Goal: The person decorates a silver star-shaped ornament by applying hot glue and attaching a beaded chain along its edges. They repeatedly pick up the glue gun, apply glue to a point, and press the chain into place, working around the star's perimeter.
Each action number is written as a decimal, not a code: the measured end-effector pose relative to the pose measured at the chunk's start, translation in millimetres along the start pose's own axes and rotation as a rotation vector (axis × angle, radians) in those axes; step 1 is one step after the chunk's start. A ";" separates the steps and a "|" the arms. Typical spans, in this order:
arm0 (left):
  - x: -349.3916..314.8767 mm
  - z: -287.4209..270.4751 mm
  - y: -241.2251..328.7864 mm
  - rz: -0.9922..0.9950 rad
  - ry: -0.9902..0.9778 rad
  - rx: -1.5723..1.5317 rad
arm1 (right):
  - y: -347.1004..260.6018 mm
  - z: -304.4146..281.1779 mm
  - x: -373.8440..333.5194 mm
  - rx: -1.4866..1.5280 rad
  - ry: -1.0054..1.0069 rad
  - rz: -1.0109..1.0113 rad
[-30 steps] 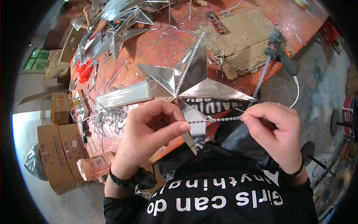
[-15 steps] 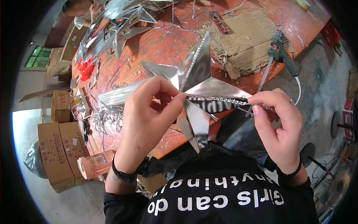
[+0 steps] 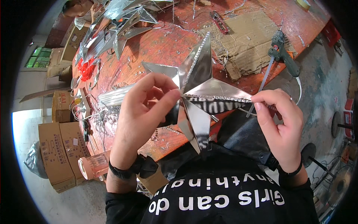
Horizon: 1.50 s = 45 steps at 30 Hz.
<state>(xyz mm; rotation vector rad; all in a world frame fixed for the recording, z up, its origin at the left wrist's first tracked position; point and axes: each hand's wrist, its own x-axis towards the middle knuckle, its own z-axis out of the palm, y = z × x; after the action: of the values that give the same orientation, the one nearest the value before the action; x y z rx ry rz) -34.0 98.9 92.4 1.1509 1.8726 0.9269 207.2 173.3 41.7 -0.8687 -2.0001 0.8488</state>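
Observation:
A shiny silver five-pointed star (image 3: 210, 87) with folded mirror-like faces is tilted toward me at the table edge. Along the ridge of its right arm runs a strip of rhinestone trim (image 3: 223, 98), and more of the sparkling strip lines the upper arm. At the tip of the right arm, my right hand (image 3: 285, 127) pinches the trim's end between thumb and forefinger. My left hand (image 3: 138, 112) is beside the star's centre, thumb and forefinger closed together; whatever lies between them is hidden. Its other fingers curl behind the thumb.
On the red table (image 3: 167, 44) lie a cardboard sheet (image 3: 246, 41), a glue gun (image 3: 285, 58) with a glue stick, a red tool (image 3: 219, 23) and clear strips (image 3: 113, 97). More silver stars (image 3: 126, 31) sit near another person (image 3: 78, 9). A pink-lidded jar (image 3: 95, 166) stands at left.
My left hand has drawn back slightly left from the star's centre. The trim now lies straighter along the right arm's ridge, and my right hand has barely shifted.

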 end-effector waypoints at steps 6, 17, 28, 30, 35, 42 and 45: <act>-7.3 -7.1 -30.2 0.670 0.154 0.571 | 5.3 0.3 -2.0 0.041 0.036 0.066; -5.2 -2.8 -38.4 0.832 0.127 0.758 | 19.3 -13.3 -10.6 -0.136 0.055 0.101; -2.2 1.5 -42.3 0.884 0.181 0.813 | 33.5 -20.4 -9.3 -0.248 -0.090 0.117; -1.9 2.2 -42.5 0.890 0.186 0.810 | 35.5 -20.9 -7.9 -0.214 -0.089 0.138; -1.0 4.0 -44.6 0.907 0.204 0.805 | 41.4 -17.8 -7.5 -0.133 -0.025 0.144; -2.2 3.8 -44.1 0.886 0.201 0.810 | 38.1 -17.1 -10.2 0.056 0.011 0.319; -2.1 3.8 -44.9 0.880 0.199 0.807 | 39.3 -16.7 -10.4 0.064 0.004 0.325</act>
<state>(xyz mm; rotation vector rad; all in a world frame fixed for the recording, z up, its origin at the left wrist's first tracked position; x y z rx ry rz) -47.4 82.6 52.5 2.5805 1.9463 0.7135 237.0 190.6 14.4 -1.1764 -1.8443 1.0836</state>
